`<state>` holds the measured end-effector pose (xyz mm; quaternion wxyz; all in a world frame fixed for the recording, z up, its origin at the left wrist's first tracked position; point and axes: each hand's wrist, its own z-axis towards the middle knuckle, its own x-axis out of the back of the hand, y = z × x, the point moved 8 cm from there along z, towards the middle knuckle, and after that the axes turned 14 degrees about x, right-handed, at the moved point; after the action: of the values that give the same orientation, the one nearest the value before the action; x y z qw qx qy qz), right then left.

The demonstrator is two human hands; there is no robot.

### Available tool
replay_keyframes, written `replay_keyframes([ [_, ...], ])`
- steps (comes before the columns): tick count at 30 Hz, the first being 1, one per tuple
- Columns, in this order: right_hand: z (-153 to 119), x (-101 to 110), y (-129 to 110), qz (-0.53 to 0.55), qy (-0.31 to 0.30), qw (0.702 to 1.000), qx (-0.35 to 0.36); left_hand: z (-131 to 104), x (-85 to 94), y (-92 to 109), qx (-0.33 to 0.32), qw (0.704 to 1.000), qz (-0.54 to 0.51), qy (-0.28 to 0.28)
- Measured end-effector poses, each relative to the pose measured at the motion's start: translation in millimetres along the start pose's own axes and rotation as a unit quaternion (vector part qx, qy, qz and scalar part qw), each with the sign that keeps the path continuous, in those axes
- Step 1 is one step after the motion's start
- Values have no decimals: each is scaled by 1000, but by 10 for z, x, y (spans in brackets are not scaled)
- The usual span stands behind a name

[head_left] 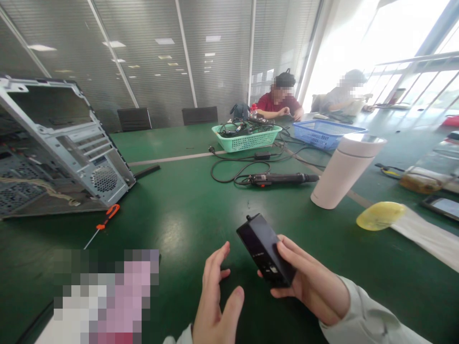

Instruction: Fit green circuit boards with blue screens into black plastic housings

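A black rectangular box-like device (266, 251) with a small knob at its upper end is tilted above the green table (172, 191). My right hand (308, 274) grips its lower right part, thumb on one face and fingers beneath. To the left of the device, my left hand (218, 296) is held open with the fingers apart, touching nothing. A black cabled power tool (283, 179) lies beyond the device.
An open metal computer case (107, 177) and an orange-handled screwdriver (107, 217) are at left. Farther back are a green basket of cables (247, 142) and a blue basket (319, 136). A pale tumbler (344, 174) and yellow object (380, 216) stand right. Two people sit beyond.
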<state>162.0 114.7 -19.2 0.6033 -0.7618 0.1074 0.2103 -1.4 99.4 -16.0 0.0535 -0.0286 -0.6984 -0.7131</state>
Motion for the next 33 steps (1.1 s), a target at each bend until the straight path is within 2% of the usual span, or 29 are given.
replay_keyframes([
  [1, 6, 5, -70, -80, -33, 994, 63, -4, -1, 7, 0, 1000, -2, 3],
  [2, -2, 7, -155, -174, -53, 975, 130, -8, -1, 17, 0, 1000, -2, 6],
  [3, -26, -1, -251, -273, -60, 940, 197, -11, 0, 31, -2, 1000, -1, 7],
  [6, -160, -131, -512, -494, -60, 791, 356, -8, 16, 72, -9, 1000, 11, 4],
  [7, -201, -195, -561, -531, -71, 750, 387, -2, 18, 76, -9, 1000, 18, -5],
  [9, -263, -308, -618, -572, -107, 692, 427, 14, 19, 66, -4, 999, 40, -27],
  [12, -321, -394, -675, -605, -142, 635, 458, 39, 31, 51, -5, 996, 72, -45],
  [14, -352, -425, -700, -620, -157, 608, 469, 48, 44, 61, -12, 996, 83, -40],
  [18, -393, -464, -729, -638, -172, 581, 475, 40, 34, 91, -18, 995, 90, -32],
  [21, -409, -478, -739, -644, -170, 574, 476, 18, 23, 118, -20, 995, 90, -28],
  [28, -412, -454, -717, -651, -149, 581, 466, -12, 14, 213, -41, 995, 82, -31],
  [33, -378, -423, -695, -638, -164, 605, 448, 25, 9, 165, -15, 998, 48, -47],
])
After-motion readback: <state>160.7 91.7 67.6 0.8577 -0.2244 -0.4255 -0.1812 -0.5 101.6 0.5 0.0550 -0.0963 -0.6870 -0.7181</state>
